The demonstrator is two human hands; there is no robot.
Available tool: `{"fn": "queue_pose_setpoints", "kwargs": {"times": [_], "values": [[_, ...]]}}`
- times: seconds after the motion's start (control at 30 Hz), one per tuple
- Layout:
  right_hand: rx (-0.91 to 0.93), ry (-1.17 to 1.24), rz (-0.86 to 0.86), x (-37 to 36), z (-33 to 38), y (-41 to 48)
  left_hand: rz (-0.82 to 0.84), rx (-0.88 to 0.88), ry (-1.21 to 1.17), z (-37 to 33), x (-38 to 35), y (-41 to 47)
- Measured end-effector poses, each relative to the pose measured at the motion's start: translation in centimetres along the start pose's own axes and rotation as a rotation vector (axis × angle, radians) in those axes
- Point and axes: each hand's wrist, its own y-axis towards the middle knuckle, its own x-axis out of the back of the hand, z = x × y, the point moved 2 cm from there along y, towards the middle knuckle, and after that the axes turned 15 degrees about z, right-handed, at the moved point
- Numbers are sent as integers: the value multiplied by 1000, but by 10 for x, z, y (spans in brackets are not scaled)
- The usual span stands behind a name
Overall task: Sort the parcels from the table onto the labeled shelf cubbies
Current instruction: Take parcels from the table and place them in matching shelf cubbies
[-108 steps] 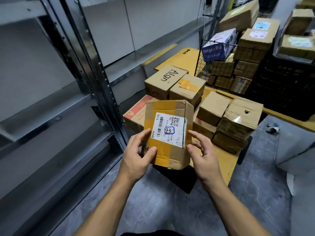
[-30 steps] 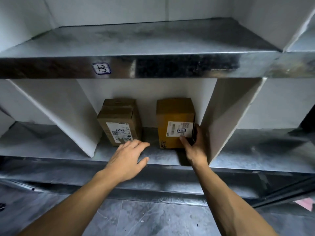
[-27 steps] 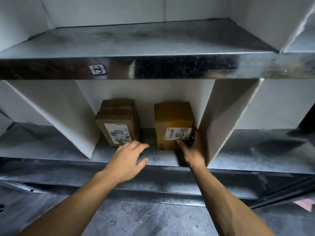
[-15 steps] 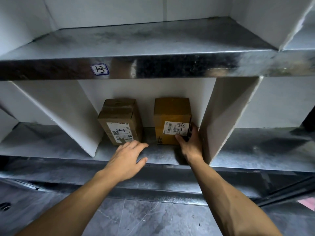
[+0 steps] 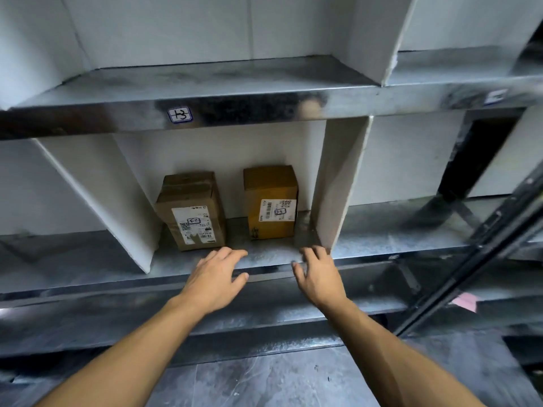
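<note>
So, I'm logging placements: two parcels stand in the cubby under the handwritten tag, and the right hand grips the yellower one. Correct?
Not quite. In the head view the right hand grips nothing: it is open at the shelf's front edge, clear of the yellower parcel. The rest holds: that parcel stands beside the brown parcel in the cubby under the handwritten tag.

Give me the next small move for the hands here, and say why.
Probably pull both hands back and turn for the next parcel. The yellow parcel stands upright in the cubby beside the brown parcel, its label facing out. The left hand and right hand are open at the shelf edge, touching neither box.
</note>
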Motion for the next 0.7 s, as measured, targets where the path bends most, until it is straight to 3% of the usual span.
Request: {"fn": "queue_pose_setpoints", "kwargs": {"times": [0.1, 0.2, 0.7], "values": [[40, -304, 44, -1, 3, -45, 21, -21, 39, -8, -7, -17], [-22, -421, 80, -3, 6, -92, 46, -86, 83, -19, -20, -38], [-466, -419, 56, 9, -70, -323, 183, -482, 219, -185, -107, -113]]}}
